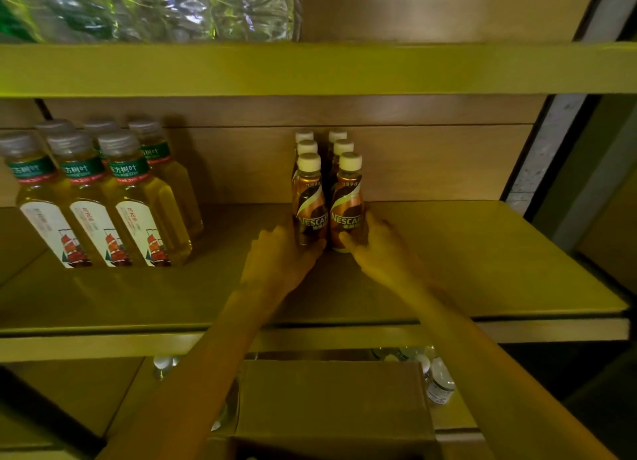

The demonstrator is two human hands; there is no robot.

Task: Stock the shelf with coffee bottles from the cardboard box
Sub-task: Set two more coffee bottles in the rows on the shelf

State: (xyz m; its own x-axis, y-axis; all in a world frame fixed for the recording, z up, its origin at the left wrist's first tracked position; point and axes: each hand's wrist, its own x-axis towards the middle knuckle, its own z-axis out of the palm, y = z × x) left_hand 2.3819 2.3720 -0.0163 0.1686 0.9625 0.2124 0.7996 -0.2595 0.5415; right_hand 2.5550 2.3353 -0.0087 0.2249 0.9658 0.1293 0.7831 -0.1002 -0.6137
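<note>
Six coffee bottles (327,184) stand upright on the middle shelf (482,253), a little right of centre, in two rows of three running back towards the back panel (431,163). The rows touch or nearly touch. The left hand (279,253) is curled round the lower part of the front left bottle (309,201), thumb across its front. The right hand (379,242) wraps the base of the front right bottle (347,204) the same way. The fingers cover both bases, so it may be that these two rest on the board, but that cannot be told.

Well apart to the left on the same board stands a cluster of taller tea bottles (120,201) with grey caps, green neck bands and white labels showing a red ship. Bare board lies between them and the coffee, and more to the right of it. Nothing blocks the hands' way in; both forearms cross the shelf's front edge. Overhead, the upper shelf (310,68) carries large clear water bottles (155,8). Below the forearms sits the cardboard box (331,397), its flap up, with small bottles (437,380) with white caps just beside it on the right.

The coffee bottles are small and waisted, with cream screw caps and glossy brown-gold wrappers bearing a pale swirl and "NESCAFÉ" in light letters.
</note>
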